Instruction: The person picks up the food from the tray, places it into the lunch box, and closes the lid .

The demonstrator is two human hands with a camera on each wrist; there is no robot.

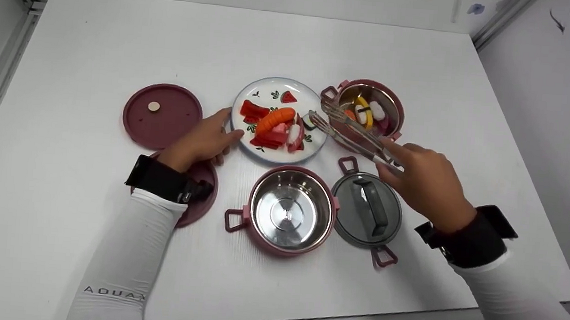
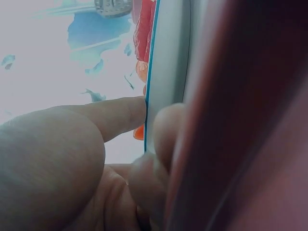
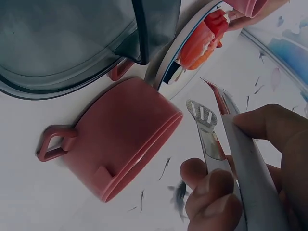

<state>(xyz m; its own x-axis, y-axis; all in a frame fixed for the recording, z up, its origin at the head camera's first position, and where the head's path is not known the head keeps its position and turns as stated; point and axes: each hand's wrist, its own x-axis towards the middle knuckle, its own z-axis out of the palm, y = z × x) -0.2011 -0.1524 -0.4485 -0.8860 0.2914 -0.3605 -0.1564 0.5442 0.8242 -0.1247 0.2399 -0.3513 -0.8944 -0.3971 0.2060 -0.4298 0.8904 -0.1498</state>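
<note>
A white plate (image 1: 311,139) (image 2: 168,72) of toy food, with an orange carrot (image 1: 275,119) and red slices (image 3: 202,41), lies mid-table. My left hand (image 1: 216,135) (image 2: 139,125) pinches its left rim, thumb on top and a curled finger against the edge. My right hand (image 1: 424,182) (image 3: 231,168) grips metal tongs (image 1: 352,132) (image 3: 211,139). Their tips are spread with nothing between them. They hover between the plate's right edge and the far pink pot (image 1: 396,110), which holds several toy pieces.
An empty pink steel-lined pot (image 1: 289,210) (image 3: 120,134) stands at the front. A grey lid with a handle (image 1: 367,208) (image 3: 62,43) lies to its right, under my right hand. A pink lid (image 1: 162,116) lies at the left, and another (image 1: 202,199) under my left wrist.
</note>
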